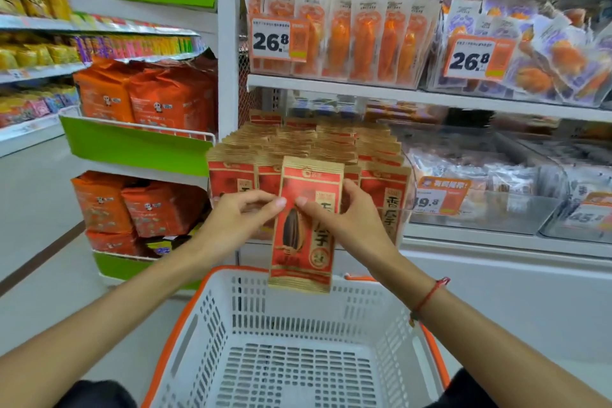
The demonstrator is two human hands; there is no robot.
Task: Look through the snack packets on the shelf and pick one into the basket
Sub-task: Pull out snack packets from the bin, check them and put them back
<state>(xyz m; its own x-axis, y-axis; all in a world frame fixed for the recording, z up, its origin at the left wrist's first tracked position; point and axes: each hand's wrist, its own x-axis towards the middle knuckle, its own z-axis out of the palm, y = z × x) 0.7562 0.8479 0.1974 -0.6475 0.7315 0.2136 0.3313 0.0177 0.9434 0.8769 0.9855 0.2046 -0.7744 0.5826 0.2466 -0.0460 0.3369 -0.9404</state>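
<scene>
1. Basket (212, 325): white with orange rim, nearest the camera, directly below the grip; nothing visible inside.
2. Grip: left hand (231, 214) and right hand (351, 219) both pinch one red packet (306, 232) at mid-height, thumbs on its front face, upright.
3. Packet's lower edge overlaps the basket's far rim.
4. Just behind the grip: rows of matching packets (311, 142) standing on the shelf (430, 98).
5. Up and left of the grip: price tag (271, 40). Far left: orange bags (145, 99).
</scene>
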